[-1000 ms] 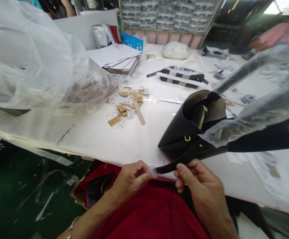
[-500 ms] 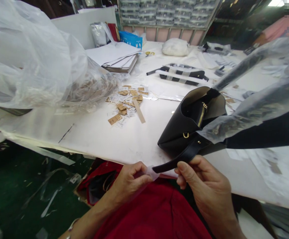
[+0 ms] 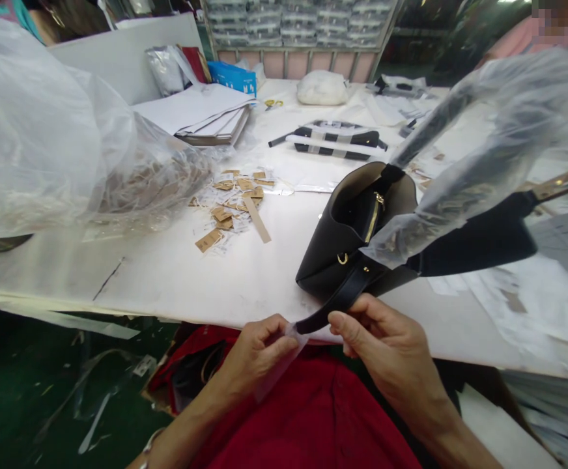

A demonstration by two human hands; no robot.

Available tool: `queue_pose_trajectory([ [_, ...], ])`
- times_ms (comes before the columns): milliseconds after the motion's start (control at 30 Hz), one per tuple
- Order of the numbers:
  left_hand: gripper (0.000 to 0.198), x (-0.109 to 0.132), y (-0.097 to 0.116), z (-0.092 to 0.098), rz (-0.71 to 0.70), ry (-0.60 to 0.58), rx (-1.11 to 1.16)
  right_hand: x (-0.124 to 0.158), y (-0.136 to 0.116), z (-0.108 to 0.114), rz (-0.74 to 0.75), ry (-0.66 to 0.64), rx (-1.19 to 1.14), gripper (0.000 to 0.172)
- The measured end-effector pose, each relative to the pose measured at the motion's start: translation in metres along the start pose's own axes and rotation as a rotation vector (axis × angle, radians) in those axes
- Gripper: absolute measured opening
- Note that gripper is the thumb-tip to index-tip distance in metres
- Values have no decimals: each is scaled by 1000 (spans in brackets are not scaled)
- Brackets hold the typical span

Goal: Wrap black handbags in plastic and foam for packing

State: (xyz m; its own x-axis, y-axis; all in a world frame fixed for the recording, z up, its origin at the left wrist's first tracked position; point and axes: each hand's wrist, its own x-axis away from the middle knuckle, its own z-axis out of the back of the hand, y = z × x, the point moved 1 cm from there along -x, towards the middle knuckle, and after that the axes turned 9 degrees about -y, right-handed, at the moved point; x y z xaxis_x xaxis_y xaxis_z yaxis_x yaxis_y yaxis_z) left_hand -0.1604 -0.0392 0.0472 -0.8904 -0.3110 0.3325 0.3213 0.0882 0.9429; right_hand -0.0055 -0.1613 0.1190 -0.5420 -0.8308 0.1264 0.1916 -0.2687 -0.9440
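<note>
A black handbag leans on the white table in front of me, its top open and a gold zipper showing inside. Clear plastic film wraps its raised handle. From the bag's near side a black strap runs down toward me. My right hand pinches this strap between thumb and fingers. At the strap's tip, my left hand is closed on a thin translucent plastic sleeve, which covers the very end of the strap and hangs below my fingers.
Brown paper tags lie scattered left of the bag. A large plastic bag of tags bulges at the left. Behind are stacked white sheets, yellow scissors and a wrapped black item. A red bag sits under the table edge.
The view has shifted slightly to the right, so things appear further left. Both hands keep their grip at the strap, and more of the plastic sleeve now hangs below my left hand.
</note>
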Motion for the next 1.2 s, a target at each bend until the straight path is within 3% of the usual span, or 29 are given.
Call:
queue_pose_trajectory([
  [133,35,4,-4,4,64,-208,177,0,0,4,0,-35,-47,26],
  [300,41,4,-6,5,44,-284,320,0,-1,6,-30,-99,-96,28],
  [533,34,2,-3,2,25,-325,269,-1,-6,6,-92,-159,-230,30],
  [800,41,8,3,10,1,-517,329,0,2,5,-110,-174,-253,30],
  [933,37,6,6,6,-10,-611,282,-1,2,3,-115,-174,-286,32],
  [1067,37,4,6,3,-5,-560,292,-2,-1,2,-106,-184,-302,31],
  [1200,42,6,4,12,33,-480,340,-1,-1,4,-104,-207,-278,30],
])
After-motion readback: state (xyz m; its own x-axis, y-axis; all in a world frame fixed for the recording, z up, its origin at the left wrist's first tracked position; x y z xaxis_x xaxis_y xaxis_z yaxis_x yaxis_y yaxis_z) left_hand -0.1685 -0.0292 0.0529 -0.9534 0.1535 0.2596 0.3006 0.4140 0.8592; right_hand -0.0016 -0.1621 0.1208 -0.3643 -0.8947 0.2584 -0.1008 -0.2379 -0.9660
